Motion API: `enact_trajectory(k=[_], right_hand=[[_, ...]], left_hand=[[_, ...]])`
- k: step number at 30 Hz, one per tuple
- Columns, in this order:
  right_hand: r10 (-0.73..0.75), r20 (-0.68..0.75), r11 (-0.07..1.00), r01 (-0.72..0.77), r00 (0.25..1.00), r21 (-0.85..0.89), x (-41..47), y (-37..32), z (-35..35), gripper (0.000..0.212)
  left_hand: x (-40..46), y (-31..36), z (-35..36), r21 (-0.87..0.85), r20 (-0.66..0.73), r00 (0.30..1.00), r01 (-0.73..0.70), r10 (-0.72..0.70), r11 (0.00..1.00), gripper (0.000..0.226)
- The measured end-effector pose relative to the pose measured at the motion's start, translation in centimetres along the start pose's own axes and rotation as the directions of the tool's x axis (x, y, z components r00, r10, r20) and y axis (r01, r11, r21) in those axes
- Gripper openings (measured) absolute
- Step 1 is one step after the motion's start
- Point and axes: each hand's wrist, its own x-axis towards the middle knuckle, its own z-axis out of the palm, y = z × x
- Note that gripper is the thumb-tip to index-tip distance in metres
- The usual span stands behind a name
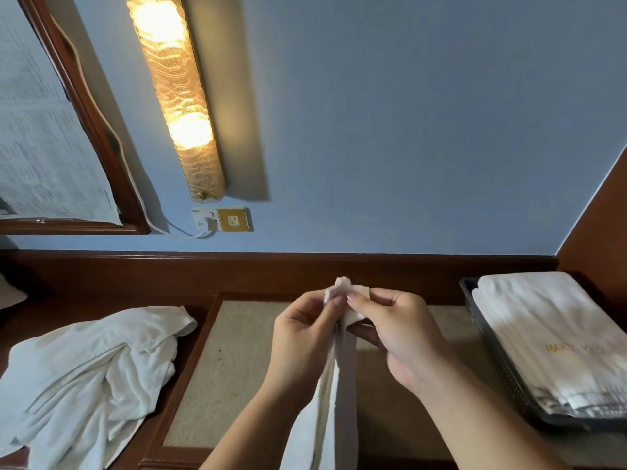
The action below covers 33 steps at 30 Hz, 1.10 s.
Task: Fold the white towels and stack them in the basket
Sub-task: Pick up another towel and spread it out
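Note:
A white towel (334, 395) hangs down between my two hands over the middle of the desk. My left hand (302, 330) pinches its top corners from the left. My right hand (397, 330) pinches the same top edge from the right, fingertips almost meeting. A heap of unfolded white towels (88, 371) lies on the left of the desk. At the right stands a dark basket (488, 337) holding a stack of folded white towels (556, 334) with gold lettering.
The desk has a beige inlay (230, 364) framed in dark wood, with a raised wooden back rail (305, 266). On the blue wall are a lit lamp (176, 96), a socket with a white cable (220, 220) and a framed mirror (51, 130).

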Motion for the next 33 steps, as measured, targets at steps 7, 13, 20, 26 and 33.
enact_trajectory(k=[7, 13, 20, 26, 33], right_hand=[[-0.127, -0.035, 0.992, 0.128, 0.991, 0.009, -0.9, -0.2, -1.6, 0.031], [-0.204, 0.26, 0.977, 0.213, 0.944, -0.006, -1.1, -0.3, -3.4, 0.029], [-0.414, 0.293, 0.859, 0.477, 0.862, -0.188, -0.2, -0.7, -4.1, 0.015], [-0.506, 0.34, 0.708, 0.607, 0.793, -0.361, 1.1, -1.6, -3.9, 0.018], [-0.377, 0.503, 0.626, 0.615, 0.777, -0.48, 1.8, -4.3, -2.4, 0.02]], left_hand=[[-1.1, 0.5, 1.5, 0.333, 0.021, 0.973, -0.223, 0.229, 0.916, 0.017], [-1.4, 1.0, 1.1, 0.427, 0.031, 0.966, -0.246, 0.258, 0.87, 0.025], [-1.9, 1.8, 1.0, 0.548, 0.126, 0.941, -0.329, 0.313, 0.769, 0.027], [-2.5, 2.3, 0.8, 0.414, 0.186, 0.949, -0.312, 0.256, 0.855, 0.02], [-1.8, 2.5, 0.6, 0.469, -0.006, 0.939, -0.3, 0.343, 0.831, 0.043]])
